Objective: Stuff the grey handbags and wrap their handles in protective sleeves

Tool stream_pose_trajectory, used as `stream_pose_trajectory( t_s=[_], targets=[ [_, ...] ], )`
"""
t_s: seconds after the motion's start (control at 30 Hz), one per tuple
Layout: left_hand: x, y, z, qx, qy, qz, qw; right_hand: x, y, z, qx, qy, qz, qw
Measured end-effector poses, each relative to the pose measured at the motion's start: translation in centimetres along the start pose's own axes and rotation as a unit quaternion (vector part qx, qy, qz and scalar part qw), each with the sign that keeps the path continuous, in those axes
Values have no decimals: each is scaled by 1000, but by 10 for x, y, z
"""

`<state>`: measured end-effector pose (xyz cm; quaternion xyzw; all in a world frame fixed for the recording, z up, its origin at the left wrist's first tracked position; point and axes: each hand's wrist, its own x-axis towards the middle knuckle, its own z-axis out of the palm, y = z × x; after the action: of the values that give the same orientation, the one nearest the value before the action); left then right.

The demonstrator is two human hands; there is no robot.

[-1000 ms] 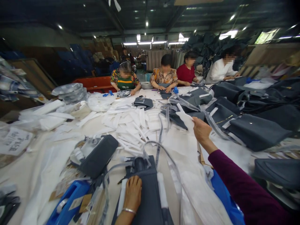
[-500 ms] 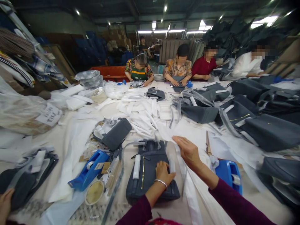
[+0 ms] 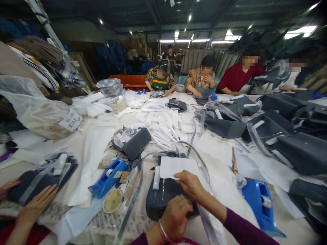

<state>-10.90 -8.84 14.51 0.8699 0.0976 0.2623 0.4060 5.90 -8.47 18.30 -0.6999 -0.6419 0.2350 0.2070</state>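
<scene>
A dark grey bag (image 3: 157, 200) with a gold strip and clear-wrapped straps lies flat in front of me. My left hand (image 3: 176, 217), a bangle on its wrist, is curled down on the bag's near right part and grips it. A white sheet (image 3: 176, 166) lies over the top of the bag. My right hand (image 3: 190, 185) reaches in from the right and pinches the sheet's near edge.
Two blue tape dispensers (image 3: 108, 177) (image 3: 260, 202) flank the bag, with a tape roll (image 3: 112, 200) at the left. A grey pouch (image 3: 135, 144) and white strips (image 3: 163, 126) lie beyond. Another person's hands (image 3: 35, 207) hold a bag at the left. Grey bags (image 3: 301, 149) pile up on the right; co-workers sit opposite.
My right hand drew back from the far table with the white sheet and laid it over the bag. My left hand slid to the bag's near edge. The view tilted down and left.
</scene>
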Motion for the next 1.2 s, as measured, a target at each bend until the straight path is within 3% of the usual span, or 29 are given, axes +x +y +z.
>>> stream_pose_trajectory(
  t_s=[0.07,0.13,0.17,0.23,0.33,0.43,0.57,0.67,0.8,0.9,1.0,1.1,1.2],
  targets=[
    [-14,-17,-23,84,108,-132,982,-11,-2,33,32,40,31,998],
    [-22,-43,-44,155,178,-283,930,-19,-4,59,70,75,36,994],
    [-24,-58,-51,175,178,-338,907,-21,-4,69,83,84,30,993],
    [-24,-86,-59,190,127,-408,884,-22,-7,82,88,89,16,992],
    [-23,-112,-57,187,92,-427,880,-22,-11,88,82,70,13,994],
    [-25,-117,-49,97,190,-437,874,-24,-14,87,105,73,31,991],
    [-32,-108,-48,-133,340,-459,810,-27,-11,89,122,98,38,987],
    [-39,-93,-54,-241,380,-430,783,-28,-9,93,85,98,29,991],
    [-50,-59,-66,-264,334,-346,836,-25,-10,99,10,63,29,998],
    [-57,-34,-76,-186,277,-282,900,-21,-13,105,-47,41,31,998],
    [-59,-19,-84,-110,182,-242,947,-18,-14,111,-86,15,30,996],
    [-57,-17,-87,-96,117,-227,962,-18,-15,113,-102,-13,15,995],
    [-45,-29,-81,-129,97,-255,953,-20,-15,113,-100,-39,-16,994]
  ],
)
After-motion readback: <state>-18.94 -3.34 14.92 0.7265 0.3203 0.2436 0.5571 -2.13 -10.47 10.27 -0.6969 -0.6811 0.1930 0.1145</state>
